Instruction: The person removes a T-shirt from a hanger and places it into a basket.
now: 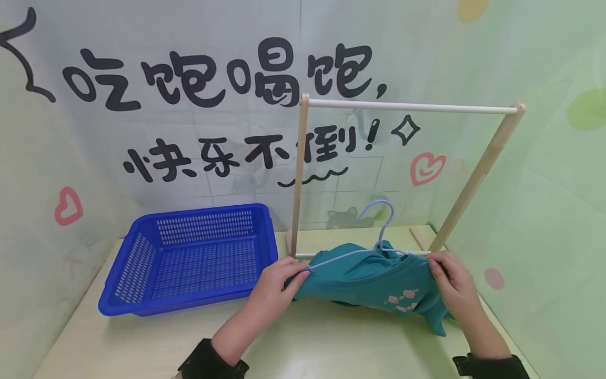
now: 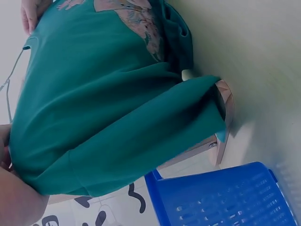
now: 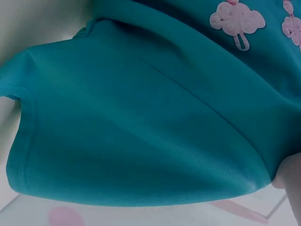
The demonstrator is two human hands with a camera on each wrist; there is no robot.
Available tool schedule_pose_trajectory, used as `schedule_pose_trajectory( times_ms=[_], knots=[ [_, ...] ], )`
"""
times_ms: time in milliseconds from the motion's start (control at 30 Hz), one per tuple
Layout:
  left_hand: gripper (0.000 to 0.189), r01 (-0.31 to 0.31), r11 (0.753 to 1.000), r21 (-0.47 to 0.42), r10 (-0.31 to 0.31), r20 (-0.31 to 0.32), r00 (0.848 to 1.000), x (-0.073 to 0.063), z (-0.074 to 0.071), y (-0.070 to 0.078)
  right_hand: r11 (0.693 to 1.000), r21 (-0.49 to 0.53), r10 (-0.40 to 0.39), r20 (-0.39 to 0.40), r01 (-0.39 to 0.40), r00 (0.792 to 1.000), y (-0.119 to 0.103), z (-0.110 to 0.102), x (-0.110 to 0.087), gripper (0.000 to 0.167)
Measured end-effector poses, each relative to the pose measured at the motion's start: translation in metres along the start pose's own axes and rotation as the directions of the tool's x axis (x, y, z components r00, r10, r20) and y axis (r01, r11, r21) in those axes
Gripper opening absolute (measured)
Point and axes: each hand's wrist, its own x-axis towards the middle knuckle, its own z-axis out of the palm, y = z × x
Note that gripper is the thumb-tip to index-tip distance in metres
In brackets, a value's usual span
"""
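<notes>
A teal T-shirt (image 1: 364, 287) with pink appliqués is held up between both hands, its lower part drooping to the tabletop. A light-blue clothes hanger (image 1: 391, 216) sits at its neckline, hook standing up, one arm running toward the left shoulder. My left hand (image 1: 278, 281) pinches the shirt's left shoulder by the hanger's end. On the other side my right hand (image 1: 458, 279) pinches the opposite shoulder; the hanger's end there is covered by fabric. In the left wrist view one sleeve of the shirt (image 2: 103, 89) hangs loose. The right wrist view shows the other sleeve (image 3: 117, 122) spread flat.
Behind the shirt stands a wooden rack (image 1: 299, 179) with a white top bar (image 1: 412, 107) and a low white bar. To the left is a blue plastic basket (image 1: 189, 302) with nothing in it. Printed walls (image 1: 535, 184) close in the pale table (image 1: 303, 347).
</notes>
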Motion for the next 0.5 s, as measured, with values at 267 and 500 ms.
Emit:
schedule_pose_trajectory(
  times_ms=[267, 500],
  knots=[
    [0.015, 0.041, 0.999, -0.001, -0.041, -0.045, 0.998, -0.016, -0.006, 0.000, 0.999, 0.035, 0.035, 0.043, -0.037, 0.998, -0.023, 0.011, 0.004, 0.013],
    [0.013, 0.085, 0.996, 0.002, -0.085, -0.051, 0.995, -0.027, -0.009, -0.002, 0.993, 0.033, 0.111, 0.069, -0.114, 0.991, -0.025, 0.025, 0.001, 0.016]
  ],
)
